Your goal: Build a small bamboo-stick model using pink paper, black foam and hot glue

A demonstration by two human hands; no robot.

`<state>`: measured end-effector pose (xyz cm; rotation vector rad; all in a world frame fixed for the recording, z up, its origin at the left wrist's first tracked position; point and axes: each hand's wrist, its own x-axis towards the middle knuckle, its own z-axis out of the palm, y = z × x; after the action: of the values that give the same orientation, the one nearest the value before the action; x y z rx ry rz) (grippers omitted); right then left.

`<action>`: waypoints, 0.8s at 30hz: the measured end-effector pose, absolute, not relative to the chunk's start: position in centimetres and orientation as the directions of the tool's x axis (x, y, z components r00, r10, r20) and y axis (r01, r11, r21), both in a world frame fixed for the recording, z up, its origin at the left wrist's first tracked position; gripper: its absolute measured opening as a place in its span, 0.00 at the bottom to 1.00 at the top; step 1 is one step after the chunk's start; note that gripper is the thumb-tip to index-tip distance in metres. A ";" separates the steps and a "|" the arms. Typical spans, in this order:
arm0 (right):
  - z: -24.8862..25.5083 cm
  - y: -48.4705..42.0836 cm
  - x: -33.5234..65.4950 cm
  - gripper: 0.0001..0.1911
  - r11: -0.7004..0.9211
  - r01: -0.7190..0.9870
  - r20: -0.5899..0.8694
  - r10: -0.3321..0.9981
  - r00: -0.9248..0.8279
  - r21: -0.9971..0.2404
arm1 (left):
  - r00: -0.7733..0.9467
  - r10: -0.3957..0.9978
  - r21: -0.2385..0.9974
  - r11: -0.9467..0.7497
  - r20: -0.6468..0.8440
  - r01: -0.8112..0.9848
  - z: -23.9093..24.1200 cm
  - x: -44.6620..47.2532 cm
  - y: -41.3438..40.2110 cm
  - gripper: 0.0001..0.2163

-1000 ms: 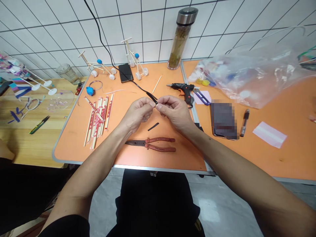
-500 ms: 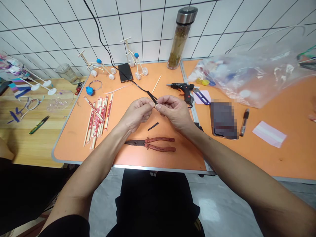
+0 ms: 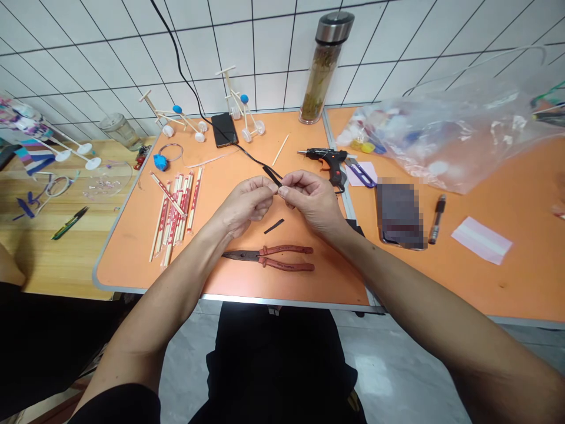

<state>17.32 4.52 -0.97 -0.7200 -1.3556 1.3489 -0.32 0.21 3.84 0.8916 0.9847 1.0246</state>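
My left hand (image 3: 245, 203) and my right hand (image 3: 311, 199) meet above the middle of the orange table (image 3: 132, 259). Both pinch the end of a black cable (image 3: 270, 172) that runs back past a black phone (image 3: 224, 129) and up the tiled wall. A short black strip (image 3: 274, 226) lies on the table just below my hands. Red-handled pliers (image 3: 273, 258) lie nearer the front edge, under my wrists. A black glue gun (image 3: 329, 160) rests just beyond my right hand.
Wrapped chopsticks (image 3: 176, 212) lie left of my hands. Two stick models with white wheels (image 3: 241, 109) stand at the back, beside a tall bottle (image 3: 324, 68). On the right are a plastic bag of caps (image 3: 441, 141), a pixelated phone (image 3: 399, 215), a marker (image 3: 436, 219) and purple scissors (image 3: 362, 175).
My hands stay pinched on the cable end with only slight finger movement; the cable near my fingers has shifted a little.
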 end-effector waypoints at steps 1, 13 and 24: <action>-0.9 4.5 17.3 0.19 0.182 -0.252 0.250 0.928 -0.275 -0.951 | 0.208 0.951 0.923 0.279 -0.228 -0.266 3.8 -0.4 0.3 0.14; -0.6 4.3 17.3 0.17 0.169 -0.232 0.229 0.937 -0.262 -0.958 | 0.217 0.956 0.933 0.252 -0.199 -0.257 3.7 -0.4 0.3 0.08; -0.4 4.2 17.3 0.22 0.166 -0.235 0.230 0.933 -0.277 -0.958 | 0.223 0.947 0.914 0.289 -0.230 -0.285 4.1 -0.6 0.2 0.08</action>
<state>17.34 4.23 -0.41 -0.7432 -1.3537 1.3613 -0.62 0.16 4.06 0.8694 0.9605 1.0185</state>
